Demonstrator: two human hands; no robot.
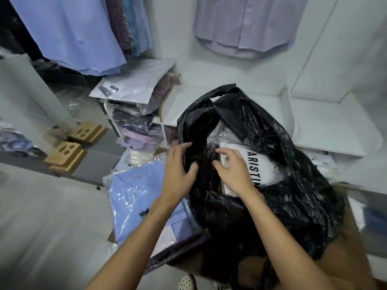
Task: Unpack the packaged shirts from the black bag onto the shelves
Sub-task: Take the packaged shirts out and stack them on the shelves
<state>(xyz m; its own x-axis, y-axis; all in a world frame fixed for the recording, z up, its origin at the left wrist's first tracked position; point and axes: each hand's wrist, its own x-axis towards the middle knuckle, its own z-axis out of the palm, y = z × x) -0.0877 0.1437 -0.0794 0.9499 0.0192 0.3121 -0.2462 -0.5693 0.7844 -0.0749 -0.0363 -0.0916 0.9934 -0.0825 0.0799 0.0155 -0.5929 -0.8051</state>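
Head camera: both hands work at the mouth of the black bag [272, 185], which is full of packaged shirts [251, 162]. Left hand [180, 170] grips the bag's edge; right hand [234, 170], curled, reaches inside. White shelves [326, 126] beyond the hands await stock.

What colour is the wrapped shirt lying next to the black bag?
Light blue, in clear plastic: the wrapped shirt beside the black bag, seen from the head camera.

open black bag [272, 185], white packaged shirt [257, 164] inside
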